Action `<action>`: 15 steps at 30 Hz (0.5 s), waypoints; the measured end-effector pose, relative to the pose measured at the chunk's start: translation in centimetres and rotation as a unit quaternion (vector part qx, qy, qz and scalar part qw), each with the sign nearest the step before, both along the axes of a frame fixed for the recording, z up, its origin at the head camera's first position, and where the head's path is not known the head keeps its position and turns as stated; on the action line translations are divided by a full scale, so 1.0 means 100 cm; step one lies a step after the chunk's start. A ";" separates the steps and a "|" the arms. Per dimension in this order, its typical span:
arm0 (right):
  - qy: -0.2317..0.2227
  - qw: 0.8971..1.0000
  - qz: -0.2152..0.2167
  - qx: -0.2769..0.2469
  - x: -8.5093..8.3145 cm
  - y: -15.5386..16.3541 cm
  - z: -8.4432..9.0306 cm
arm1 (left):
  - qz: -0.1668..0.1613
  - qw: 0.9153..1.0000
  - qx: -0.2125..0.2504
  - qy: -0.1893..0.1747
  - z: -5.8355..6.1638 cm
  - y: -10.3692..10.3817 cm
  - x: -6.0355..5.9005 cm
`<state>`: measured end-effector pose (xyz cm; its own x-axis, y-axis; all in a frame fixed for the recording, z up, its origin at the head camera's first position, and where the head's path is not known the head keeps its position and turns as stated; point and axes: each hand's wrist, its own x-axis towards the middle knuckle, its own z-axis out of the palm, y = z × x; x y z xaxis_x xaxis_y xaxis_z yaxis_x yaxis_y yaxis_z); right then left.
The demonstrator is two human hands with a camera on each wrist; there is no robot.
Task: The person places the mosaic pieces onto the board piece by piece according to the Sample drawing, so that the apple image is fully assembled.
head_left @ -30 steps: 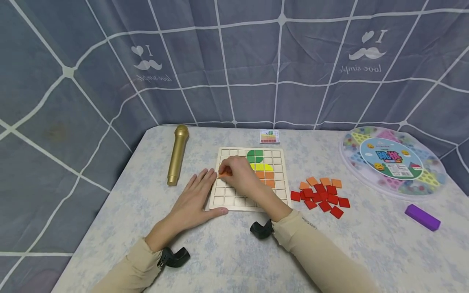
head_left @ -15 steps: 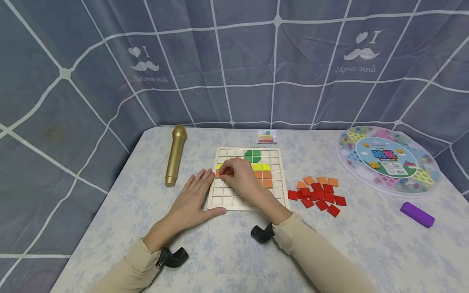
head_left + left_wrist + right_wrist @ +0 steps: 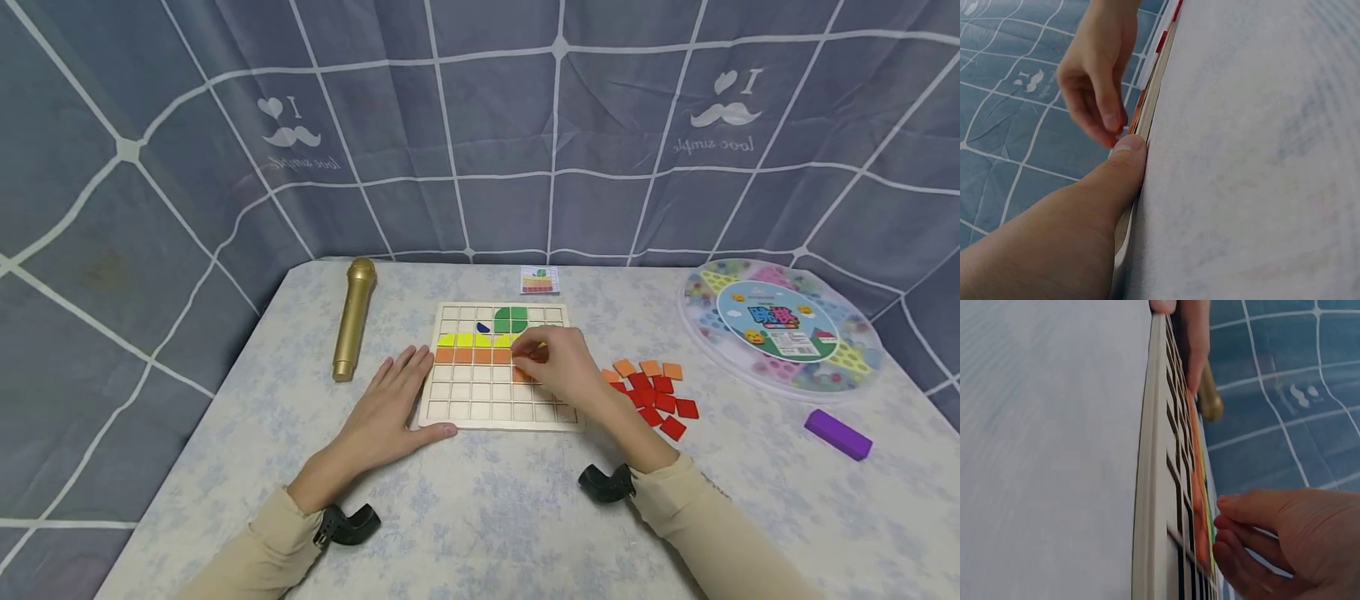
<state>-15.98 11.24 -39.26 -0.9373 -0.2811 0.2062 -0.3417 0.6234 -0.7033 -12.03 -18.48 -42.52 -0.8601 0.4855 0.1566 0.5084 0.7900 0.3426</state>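
A wooden grid board lies on the table. Orange square tiles fill a row on it, below yellow pieces, green pieces and a small dark blue piece. My left hand rests flat with fingers spread along the board's left edge, the thumb against its near side. My right hand is over the board's right half, fingers bent and thumb close to the index finger. No tile shows between them. Part of an orange tile in the lower row peeks out beneath this hand.
Loose red tiles and several orange ones lie right of the board. A small picture card sits behind it. A gold microphone is at left; a round game box and a purple block are at right.
My right hand has let go of an orange tile at the left end of the orange row and moved right across the board. The left hand stays in place.
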 end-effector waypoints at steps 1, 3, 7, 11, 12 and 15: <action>0.004 1.000 -0.006 0.002 0.001 0.007 0.000 | 0.000 1.000 0.000 0.000 -0.001 0.000 0.000; 0.007 1.000 -0.016 0.003 0.004 0.023 0.000 | -0.001 1.000 0.002 0.001 -0.001 0.000 0.000; 0.000 0.999 -0.049 0.019 0.009 0.055 0.001 | -0.002 1.000 0.007 0.001 0.000 0.000 0.000; -0.010 0.994 -0.094 0.055 0.014 0.081 0.003 | -0.003 1.000 0.008 0.001 0.001 0.000 0.000; -0.012 0.992 -0.107 0.064 0.016 0.087 0.004 | -0.003 1.000 0.006 0.001 0.001 -0.001 0.000; -0.015 0.987 -0.135 0.086 0.019 0.097 0.005 | -0.001 1.000 0.003 0.001 0.001 -0.001 0.001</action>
<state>-14.07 20.95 -38.80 -0.9879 -0.0490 0.1472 -0.1271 0.7998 -0.5866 -11.90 -18.62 -42.41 -0.8587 0.4865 0.1612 0.5108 0.7866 0.3470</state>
